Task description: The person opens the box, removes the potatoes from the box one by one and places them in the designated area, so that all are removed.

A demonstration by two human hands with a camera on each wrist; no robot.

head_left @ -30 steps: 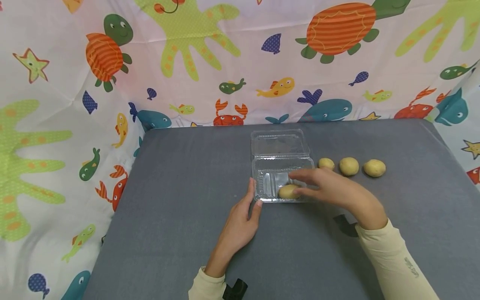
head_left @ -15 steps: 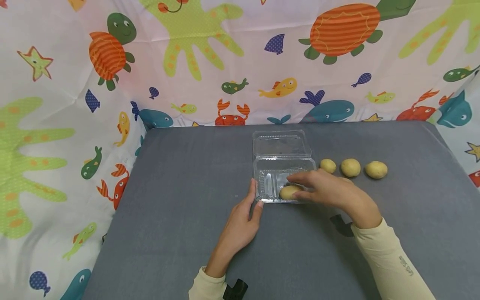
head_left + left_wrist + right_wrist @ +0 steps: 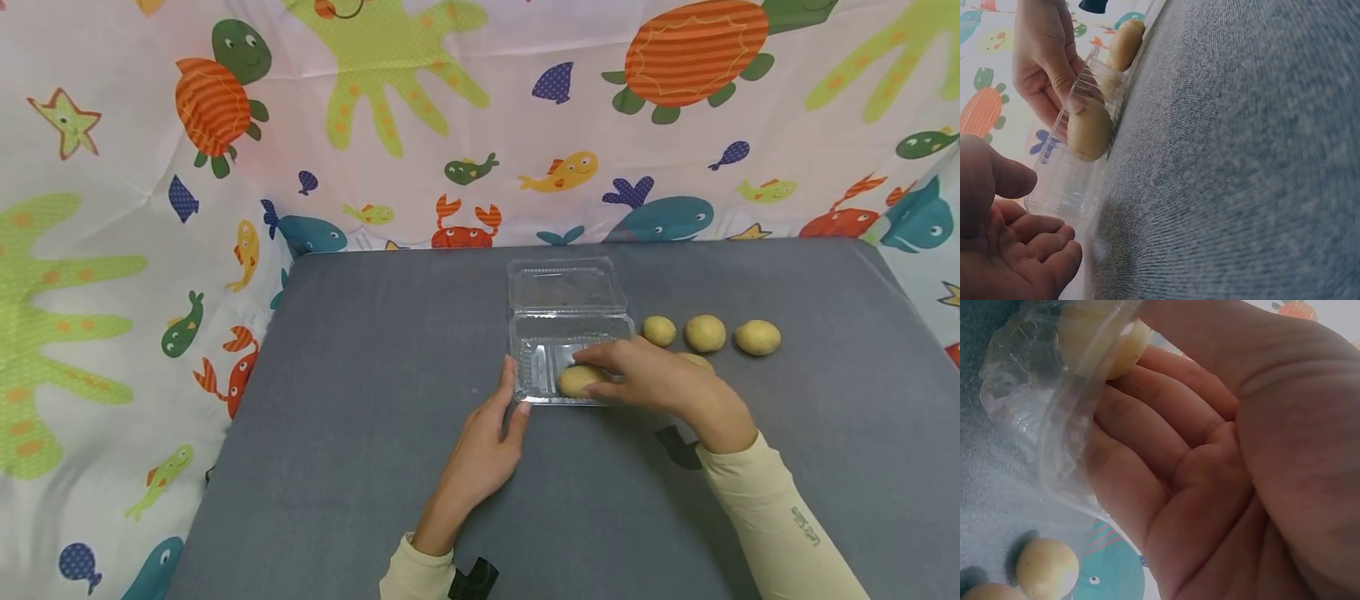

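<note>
A clear plastic clamshell box (image 3: 534, 362) stands on the table with its lid (image 3: 567, 283) folded back. One yellow potato (image 3: 579, 382) lies in the box at the front, and my right hand (image 3: 671, 387) pinches it between thumb and fingers, reaching over the right wall. In the right wrist view the box wall partly covers this potato (image 3: 1113, 353). My left hand (image 3: 480, 446) touches the front left corner of the box, its index finger along the side and its thumb at the front edge. The left wrist view shows the thumb and fingers spread about the box's end.
Three potatoes, the nearest being a small potato (image 3: 659, 331), then a middle potato (image 3: 706, 333) and an outer potato (image 3: 758, 337), sit in a row right of the box. Another potato (image 3: 697, 360) is partly hidden behind my right hand. A patterned cloth (image 3: 405, 192) hangs behind the grey table (image 3: 360, 433).
My right hand has moved slightly down and left and its fingers have closed in on the potato in the box. The left hand stays at the corner.
</note>
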